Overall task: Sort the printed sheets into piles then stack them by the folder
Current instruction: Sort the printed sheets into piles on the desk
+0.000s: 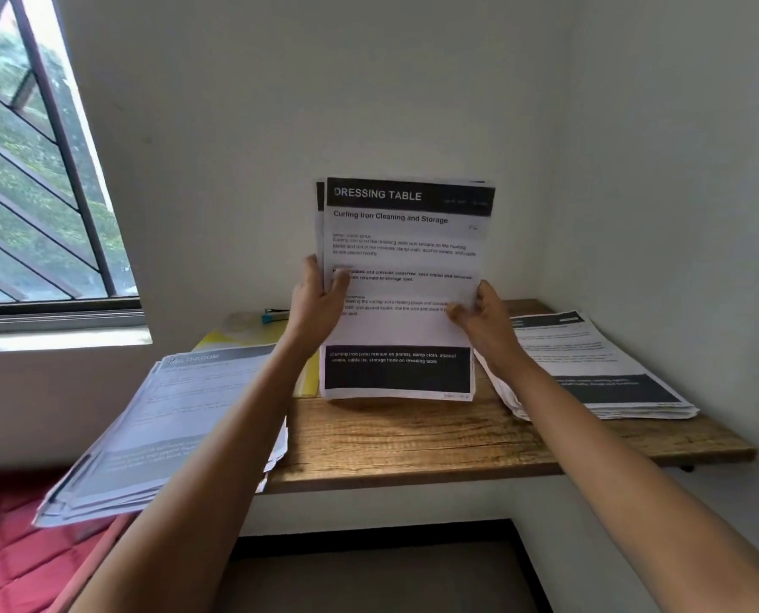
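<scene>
While the left hand [320, 294] and right hand [479, 311] pinch its sides, the sheaf [404, 241] stands upright.
Probably light and floppy; best held at both edges.

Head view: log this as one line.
left hand: grips sheets | right hand: grips sheets | sheets: upright over shelf | left pile, right pile: flat | yellow folder: half-hidden

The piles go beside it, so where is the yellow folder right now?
Head view: the yellow folder lies left on the wooden shelf, between the left pile and the held sheets, partly hidden by them.
</scene>
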